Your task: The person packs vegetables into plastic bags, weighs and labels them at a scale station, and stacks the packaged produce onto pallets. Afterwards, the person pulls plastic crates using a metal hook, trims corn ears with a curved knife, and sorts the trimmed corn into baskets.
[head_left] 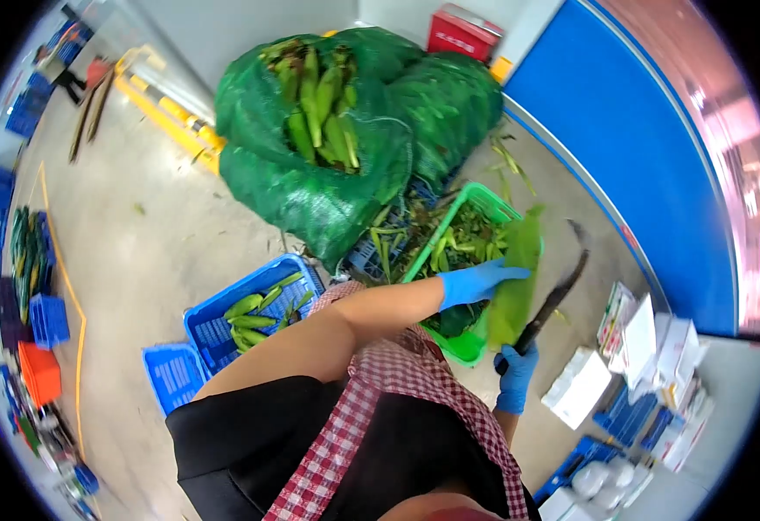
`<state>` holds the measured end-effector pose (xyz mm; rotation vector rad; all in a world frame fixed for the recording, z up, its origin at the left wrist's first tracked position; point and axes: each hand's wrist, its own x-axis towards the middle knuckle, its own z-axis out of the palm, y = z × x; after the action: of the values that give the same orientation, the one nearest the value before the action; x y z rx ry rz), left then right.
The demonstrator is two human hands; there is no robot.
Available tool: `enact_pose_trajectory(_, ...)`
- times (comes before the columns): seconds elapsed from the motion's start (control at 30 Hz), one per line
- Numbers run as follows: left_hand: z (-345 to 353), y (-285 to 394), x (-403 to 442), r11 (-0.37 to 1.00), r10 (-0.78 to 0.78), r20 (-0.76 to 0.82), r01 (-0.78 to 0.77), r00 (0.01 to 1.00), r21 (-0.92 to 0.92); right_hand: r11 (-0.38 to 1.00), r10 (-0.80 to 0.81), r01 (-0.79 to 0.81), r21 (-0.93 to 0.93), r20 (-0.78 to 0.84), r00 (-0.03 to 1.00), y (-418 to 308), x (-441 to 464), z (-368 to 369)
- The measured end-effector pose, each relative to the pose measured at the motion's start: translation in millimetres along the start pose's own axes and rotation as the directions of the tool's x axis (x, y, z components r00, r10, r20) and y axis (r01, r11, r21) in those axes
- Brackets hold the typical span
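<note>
My left hand point(480, 284), in a blue glove, reaches across to the right, its fingers closed on a long, flat green leafy piece point(515, 295), blurred by motion. In my blue-gloved right hand point(517, 375) is the black handle of a knife point(557, 300) with a dark curved blade, pointing up beside the leafy piece and apart from it. Below my left hand stands a bright green crate point(493, 201) with leaves and husk scraps in it. A blue basket point(190, 326) with several green corn ears point(248, 319) is left of my left arm.
Large green mesh sacks point(297, 204) stand ahead, corn ears showing at one's opening. Behind them is a red box point(464, 33). A blue panel point(631, 156) is at the right, with white boxes point(578, 386) below. Yellow barrier, crates and a distant person point(60, 74) are left.
</note>
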<state>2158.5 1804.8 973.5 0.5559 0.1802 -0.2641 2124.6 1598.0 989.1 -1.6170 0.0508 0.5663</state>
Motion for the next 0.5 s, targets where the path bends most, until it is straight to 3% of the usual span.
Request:
enact_pose_trajectory(0.03,-19,15,-14,0.989,-0.092,-0.048,0.086,0.995,-0.119,0.993,0.005,-0.017,0.118,0.109,0.994,-9,1,24)
enact_pose_trajectory(0.07,-41,32,-32,0.956,-0.190,-0.078,0.166,0.979,-0.243,0.991,0.089,-0.107,0.078,0.207,0.974,-14,10,44)
enact_pose_trajectory(0.1,-50,62,-69,0.967,-0.198,-0.216,0.153,0.956,-0.206,0.988,0.149,-0.140,-0.059,0.194,0.970,-22,19,69)
enact_pose_trajectory(0.17,-128,70,-113,0.998,0.062,-0.355,-0.065,0.933,0.002,0.954,0.222,-0.176,-0.245,0.177,0.959,-15,39,102)
enact_pose_trajectory(0.2,-170,71,-138,0.964,0.226,-0.532,-0.108,0.816,0.244,0.948,0.281,-0.241,-0.207,0.198,0.939,-6,50,114)
enact_pose_trajectory(0.23,-231,57,-163,0.907,0.326,-0.644,-0.037,0.692,0.419,0.934,0.332,-0.291,-0.209,0.206,0.920,-1,58,127)
enact_pose_trajectory(0.27,-276,55,-198,0.711,0.481,-0.624,0.141,0.616,0.688,0.916,0.384,-0.342,-0.211,0.212,0.899,4,64,140)
enact_pose_trajectory(0.3,-341,25,-233,0.650,0.416,-0.764,0.426,0.494,0.629,0.889,0.435,-0.385,-0.248,0.191,0.880,10,72,150)
enact_pose_trajectory(0.33,-410,-10,-256,0.358,0.453,-0.585,0.463,0.673,0.811,0.865,0.475,-0.416,-0.280,0.192,0.859,16,82,159)
enact_pose_trajectory(0.37,-473,-41,-278,-0.024,0.459,-0.350,0.405,0.816,0.914,0.840,0.514,-0.447,-0.308,0.189,0.836,22,92,168)
enact_pose_trajectory(0.4,-530,-66,-299,-0.343,0.434,-0.108,0.275,0.894,0.898,0.814,0.552,-0.477,-0.332,0.182,0.814,29,102,177)
enact_pose_trajectory(0.43,-487,-6,-276,-0.060,0.309,-0.507,0.548,0.805,0.834,0.817,0.545,-0.471,-0.332,0.181,0.819,37,112,184)
enact_pose_trajectory(0.47,-414,77,-250,0.108,0.128,-0.813,0.806,0.569,0.581,0.812,0.550,-0.477,-0.337,0.165,0.819,38,117,196)
enact_pose_trajectory(0.5,-424,104,-221,0.318,0.215,-0.819,0.755,0.532,0.574,0.806,0.554,-0.483,-0.343,0.147,0.820,37,122,208)
